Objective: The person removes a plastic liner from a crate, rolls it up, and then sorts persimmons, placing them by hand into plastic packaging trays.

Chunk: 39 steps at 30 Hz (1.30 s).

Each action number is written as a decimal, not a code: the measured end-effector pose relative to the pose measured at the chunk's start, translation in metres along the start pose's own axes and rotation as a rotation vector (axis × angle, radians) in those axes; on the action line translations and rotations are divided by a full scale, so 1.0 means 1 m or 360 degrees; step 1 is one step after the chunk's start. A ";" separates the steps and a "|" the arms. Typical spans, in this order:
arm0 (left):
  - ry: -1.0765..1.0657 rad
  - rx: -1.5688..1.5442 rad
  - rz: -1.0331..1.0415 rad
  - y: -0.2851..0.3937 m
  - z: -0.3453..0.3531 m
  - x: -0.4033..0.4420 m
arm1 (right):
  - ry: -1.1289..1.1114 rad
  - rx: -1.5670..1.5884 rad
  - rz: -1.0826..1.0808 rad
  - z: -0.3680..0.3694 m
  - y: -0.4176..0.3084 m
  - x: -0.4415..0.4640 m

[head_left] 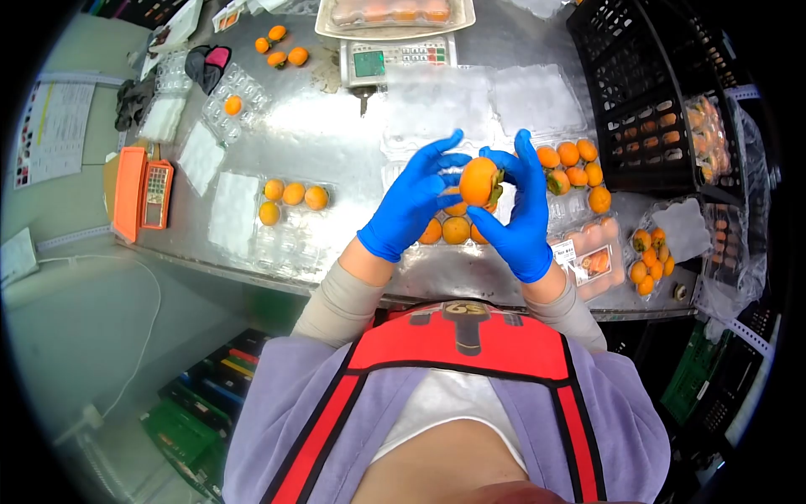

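Observation:
A large orange persimmon (478, 181) with green leaves at its right side is held up between my two blue-gloved hands. My right hand (525, 223) grips it, thumb below and fingers above. My left hand (413, 204) has fingertips and thumb at its left side, with the index finger raised. Under my hands, more persimmons (456, 230) sit in a clear plastic tray, partly hidden by the gloves. Just right of my right hand, another clear tray holds several persimmons (567, 154).
A digital scale (400, 60) bears a white tray (395, 32) at the back. Black crates (625, 92) stand at right. A labelled pack (592, 259) lies near the front edge. Left are a partly filled tray (294, 239), loose persimmons (298, 56) and an orange device (143, 193).

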<state>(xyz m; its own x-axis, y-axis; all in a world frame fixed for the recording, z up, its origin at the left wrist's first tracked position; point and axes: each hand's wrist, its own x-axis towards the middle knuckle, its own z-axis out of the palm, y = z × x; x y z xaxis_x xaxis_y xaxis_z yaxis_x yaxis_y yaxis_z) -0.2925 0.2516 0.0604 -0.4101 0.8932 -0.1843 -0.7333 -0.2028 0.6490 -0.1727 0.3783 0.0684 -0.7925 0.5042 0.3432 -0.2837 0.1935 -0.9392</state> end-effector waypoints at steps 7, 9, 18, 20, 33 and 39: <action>-0.0204 0.0415 -0.0122 -0.006 0.011 0.007 | -0.0140 -0.0670 -0.0521 -0.016 0.003 0.003; -0.0210 0.0310 -0.0130 -0.007 0.010 0.006 | -0.0233 -0.0821 -0.0613 -0.019 0.002 0.003; -0.0102 0.0586 0.0432 0.008 0.014 0.004 | -0.0058 0.0085 0.0110 -0.019 0.008 0.000; -0.0116 0.0720 0.0529 0.008 0.012 0.005 | -0.0091 0.0480 0.0407 -0.017 0.013 -0.002; -0.0022 0.1330 0.0692 0.011 0.007 0.007 | -0.0052 0.0510 0.0371 -0.001 0.001 0.007; -0.0074 0.0463 0.0072 0.013 0.009 0.008 | -0.0058 -0.0400 -0.0292 -0.010 0.010 0.002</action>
<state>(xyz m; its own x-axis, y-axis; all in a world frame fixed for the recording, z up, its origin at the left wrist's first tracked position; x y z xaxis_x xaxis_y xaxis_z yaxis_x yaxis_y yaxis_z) -0.3001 0.2598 0.0739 -0.4083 0.9048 -0.1208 -0.5257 -0.1249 0.8414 -0.1717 0.3897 0.0602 -0.7605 0.4121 0.5019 -0.2851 0.4825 -0.8282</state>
